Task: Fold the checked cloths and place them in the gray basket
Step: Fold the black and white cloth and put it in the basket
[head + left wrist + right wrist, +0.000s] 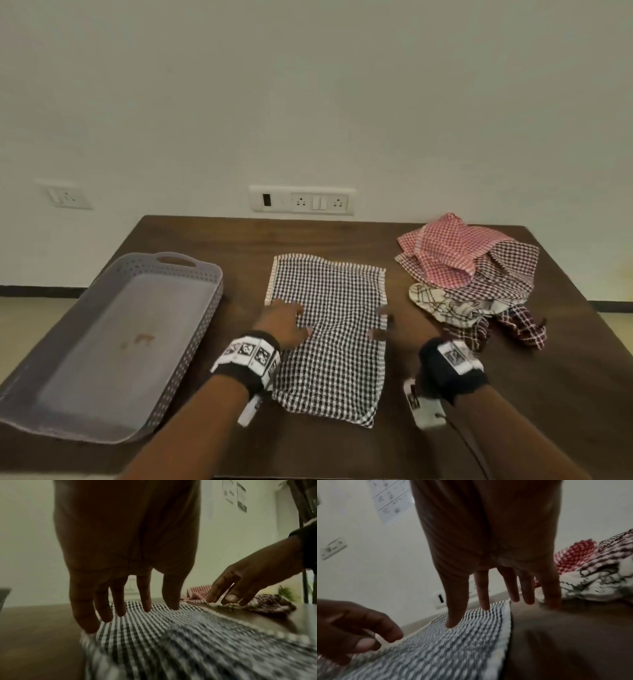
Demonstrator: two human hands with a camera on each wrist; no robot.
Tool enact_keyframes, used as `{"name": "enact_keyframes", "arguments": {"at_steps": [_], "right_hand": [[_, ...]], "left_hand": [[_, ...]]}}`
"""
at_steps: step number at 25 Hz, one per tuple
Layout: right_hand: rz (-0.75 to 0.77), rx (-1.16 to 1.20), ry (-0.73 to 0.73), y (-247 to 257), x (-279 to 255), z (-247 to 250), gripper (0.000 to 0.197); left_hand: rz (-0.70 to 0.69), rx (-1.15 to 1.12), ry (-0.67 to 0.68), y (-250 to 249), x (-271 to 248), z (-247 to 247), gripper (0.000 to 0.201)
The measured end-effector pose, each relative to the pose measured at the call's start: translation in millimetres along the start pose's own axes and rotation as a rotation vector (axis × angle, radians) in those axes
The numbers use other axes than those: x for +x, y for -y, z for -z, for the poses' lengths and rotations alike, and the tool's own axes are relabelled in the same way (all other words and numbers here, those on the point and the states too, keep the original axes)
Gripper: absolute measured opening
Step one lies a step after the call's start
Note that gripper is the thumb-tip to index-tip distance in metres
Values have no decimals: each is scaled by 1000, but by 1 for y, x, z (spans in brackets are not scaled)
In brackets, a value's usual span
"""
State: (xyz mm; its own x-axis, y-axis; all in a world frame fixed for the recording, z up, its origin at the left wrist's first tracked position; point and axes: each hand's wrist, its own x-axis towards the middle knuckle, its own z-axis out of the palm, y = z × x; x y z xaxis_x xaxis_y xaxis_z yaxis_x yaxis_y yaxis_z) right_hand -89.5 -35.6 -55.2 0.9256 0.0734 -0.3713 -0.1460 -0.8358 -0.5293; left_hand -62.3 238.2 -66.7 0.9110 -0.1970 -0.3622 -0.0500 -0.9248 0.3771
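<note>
A black-and-white checked cloth lies spread flat in the middle of the brown table. My left hand rests on its left edge with straight, spread fingers; the left wrist view shows the fingertips touching the cloth. My right hand, blurred, sits at the right edge. In the right wrist view its fingers are straight, thumb and forefinger over the cloth, the others over bare table. The gray basket stands at the left with nothing in it.
A heap of crumpled checked cloths, red, maroon and white, lies at the back right of the table. Wall sockets sit just behind the table's far edge. The basket's floor has a small brown stain.
</note>
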Motion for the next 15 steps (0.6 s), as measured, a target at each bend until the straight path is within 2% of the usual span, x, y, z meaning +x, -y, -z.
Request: {"name": "enact_keyframes", "arguments": {"at_steps": [2,4,7,9,11,12,13,14,15], "right_hand": [[-35,-98,102,-15,-8,-33,93],[-62,-252,153,-16,-15,-50,105],[-58,-281,178,-22,9,-41,104],[-24,-273,161,-26,32,-23,98],[44,-152,16,-27,43,-14,97],[63,-53,-99,-26,40,-15,95],[36,30,-218,-27,34,-19,91],[-37,76,-311,-29,27,-25,85],[-111,74,-361,-30,17,-33,79]], "left_hand": [[68,64,85,8,-2,-27,73],[97,78,122,12,2,-38,87],[54,88,157,17,24,-29,89],[-18,-44,70,24,35,-16,81],[-33,-186,-220,29,32,-10,70],[19,-200,-361,30,26,-9,67],[119,-200,-429,31,17,-10,70],[244,-204,-405,29,7,-12,78],[354,-221,-311,28,-2,-15,86]]}}
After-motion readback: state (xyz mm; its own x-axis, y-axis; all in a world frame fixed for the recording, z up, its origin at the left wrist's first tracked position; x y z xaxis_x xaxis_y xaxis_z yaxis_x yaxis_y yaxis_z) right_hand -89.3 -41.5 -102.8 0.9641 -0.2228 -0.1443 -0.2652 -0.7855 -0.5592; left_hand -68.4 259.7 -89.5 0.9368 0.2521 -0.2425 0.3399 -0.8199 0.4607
